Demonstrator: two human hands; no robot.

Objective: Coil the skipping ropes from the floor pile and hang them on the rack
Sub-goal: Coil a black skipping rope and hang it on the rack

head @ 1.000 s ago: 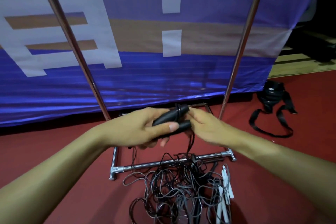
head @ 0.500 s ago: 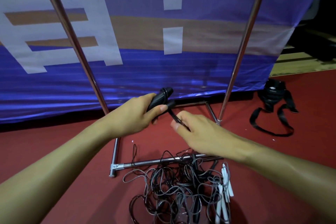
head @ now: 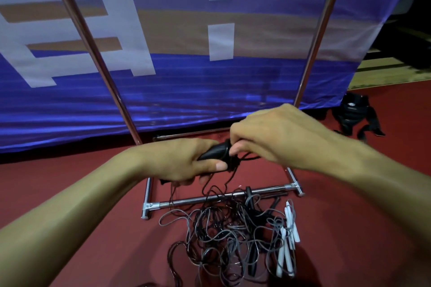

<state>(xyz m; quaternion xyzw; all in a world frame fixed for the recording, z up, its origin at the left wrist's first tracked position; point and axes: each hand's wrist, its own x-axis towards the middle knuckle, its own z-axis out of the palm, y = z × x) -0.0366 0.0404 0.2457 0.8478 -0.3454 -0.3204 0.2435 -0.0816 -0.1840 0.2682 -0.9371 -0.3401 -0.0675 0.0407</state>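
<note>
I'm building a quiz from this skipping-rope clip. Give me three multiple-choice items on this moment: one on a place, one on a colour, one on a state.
1. Where does the tangled pile of black and grey ropes lie?
A. on the red floor by the rack's base bar
B. over the rack's top rail
C. on the blue banner

2. What colour are the handles at the pile's right edge?
A. red
B. white
C. yellow

3. What is the left hand doing?
A. hanging idle
B. pressing flat on the floor
C. gripping black rope handles

Answers: 1 A, the pile rests on the floor beside the chrome base bar. 2 B, the handles are white. 3 C, the left hand wraps the black handles, the right hand working at their tip.
</note>
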